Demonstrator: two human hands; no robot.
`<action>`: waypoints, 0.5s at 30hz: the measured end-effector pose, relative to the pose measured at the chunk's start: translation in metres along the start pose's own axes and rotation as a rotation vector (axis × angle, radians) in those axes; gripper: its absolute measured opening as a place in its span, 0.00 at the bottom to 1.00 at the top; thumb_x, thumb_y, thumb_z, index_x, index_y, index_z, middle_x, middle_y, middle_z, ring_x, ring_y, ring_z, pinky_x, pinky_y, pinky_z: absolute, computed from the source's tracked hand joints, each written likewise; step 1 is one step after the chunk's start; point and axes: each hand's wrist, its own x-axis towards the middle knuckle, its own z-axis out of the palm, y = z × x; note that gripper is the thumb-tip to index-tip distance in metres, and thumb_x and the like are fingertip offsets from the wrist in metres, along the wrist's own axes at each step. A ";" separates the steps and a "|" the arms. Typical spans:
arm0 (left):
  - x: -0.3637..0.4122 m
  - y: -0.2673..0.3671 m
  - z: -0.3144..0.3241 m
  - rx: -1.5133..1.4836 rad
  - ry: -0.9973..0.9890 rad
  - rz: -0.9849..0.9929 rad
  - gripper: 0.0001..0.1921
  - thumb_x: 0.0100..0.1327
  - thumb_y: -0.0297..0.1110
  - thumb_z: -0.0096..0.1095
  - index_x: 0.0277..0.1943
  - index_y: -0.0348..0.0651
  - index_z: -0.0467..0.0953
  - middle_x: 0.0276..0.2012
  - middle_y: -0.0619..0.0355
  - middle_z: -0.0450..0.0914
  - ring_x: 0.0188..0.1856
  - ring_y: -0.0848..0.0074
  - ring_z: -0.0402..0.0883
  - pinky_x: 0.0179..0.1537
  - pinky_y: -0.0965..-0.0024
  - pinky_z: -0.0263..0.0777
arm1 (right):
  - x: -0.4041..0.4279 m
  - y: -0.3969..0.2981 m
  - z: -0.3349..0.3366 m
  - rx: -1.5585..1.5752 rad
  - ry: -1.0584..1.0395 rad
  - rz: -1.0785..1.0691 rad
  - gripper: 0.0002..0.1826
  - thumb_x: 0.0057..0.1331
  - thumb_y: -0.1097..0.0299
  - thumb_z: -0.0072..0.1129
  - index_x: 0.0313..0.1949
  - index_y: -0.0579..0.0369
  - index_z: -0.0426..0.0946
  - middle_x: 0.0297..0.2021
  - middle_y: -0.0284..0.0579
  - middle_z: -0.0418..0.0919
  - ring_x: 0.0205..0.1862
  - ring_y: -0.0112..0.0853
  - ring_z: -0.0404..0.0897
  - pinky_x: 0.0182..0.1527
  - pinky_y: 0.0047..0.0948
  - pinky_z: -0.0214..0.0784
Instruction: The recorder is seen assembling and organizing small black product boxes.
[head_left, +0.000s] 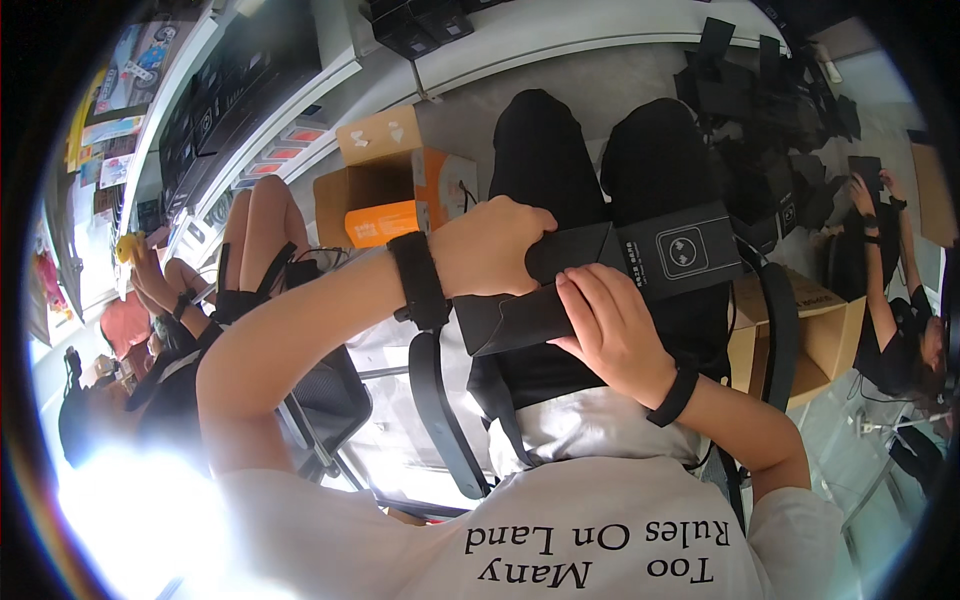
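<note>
A black cardboard box (675, 251) with a white square emblem and printed writing lies across the thighs, its flaps and panels partly unfolded. My left hand (491, 247) is curled around a folded part on the box's left side, and a black band circles that wrist. My right hand (619, 330), also with a black wristband, grips the edge of the near panel (517, 322), fingers on top and thumb at the near side. The palms and the underside of the box are hidden.
An open carton (364, 187) with an orange box stands left of the knees; another open carton (814, 345) is beyond the right armrest (780, 337). Black cardboard pieces (720, 90) are piled at upper right. People sit at both sides; black boxes fill shelves at upper left.
</note>
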 end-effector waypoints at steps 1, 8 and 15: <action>0.001 -0.001 -0.001 0.009 -0.028 0.016 0.33 0.50 0.34 0.73 0.60 0.28 0.75 0.48 0.33 0.83 0.49 0.50 0.85 0.50 0.62 0.79 | 0.000 -0.001 0.000 0.001 -0.001 -0.004 0.41 0.43 0.62 0.77 0.56 0.67 0.73 0.55 0.56 0.72 0.58 0.47 0.73 0.61 0.44 0.70; -0.006 0.002 0.006 0.094 0.042 0.044 0.34 0.52 0.40 0.71 0.62 0.32 0.75 0.29 0.35 0.81 0.32 0.48 0.84 0.38 0.58 0.78 | -0.018 -0.001 0.004 0.070 0.216 -0.094 0.26 0.54 0.69 0.70 0.53 0.61 0.76 0.49 0.49 0.74 0.52 0.42 0.74 0.55 0.44 0.72; -0.030 0.004 0.025 0.132 0.282 0.022 0.31 0.56 0.43 0.69 0.63 0.42 0.75 0.28 0.39 0.82 0.30 0.49 0.83 0.36 0.56 0.78 | -0.019 -0.003 -0.023 0.180 0.140 -0.211 0.10 0.57 0.74 0.64 0.40 0.56 0.82 0.39 0.41 0.77 0.41 0.34 0.79 0.46 0.34 0.75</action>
